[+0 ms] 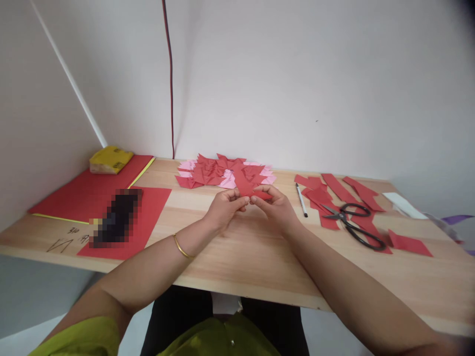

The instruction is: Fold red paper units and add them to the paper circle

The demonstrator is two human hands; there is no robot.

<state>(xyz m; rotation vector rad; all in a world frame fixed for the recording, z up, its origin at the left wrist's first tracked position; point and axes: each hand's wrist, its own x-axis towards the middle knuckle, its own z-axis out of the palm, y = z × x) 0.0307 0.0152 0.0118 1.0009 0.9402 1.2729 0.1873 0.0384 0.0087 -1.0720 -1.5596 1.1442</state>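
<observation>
A piece of red paper (245,182), partly folded, is held up between my two hands over the middle of the table. My left hand (227,207) pinches its lower left edge, with thumb and fingers closed. From the other side my right hand (273,205) grips the lower right part, its thumb close to the left thumb. The fingers cover some of the fold. Just behind the hands lies a pile of folded red and pink paper pieces (208,173), partly hidden by the held paper.
On the right lie black-handled scissors (344,216), a pen (302,200), several red paper strips (336,190) and a white strip (404,205). On the left are red sheets (85,190), a yellow packet (110,160) and a blurred-out dark object (118,220). A wall stands behind the table (237,267).
</observation>
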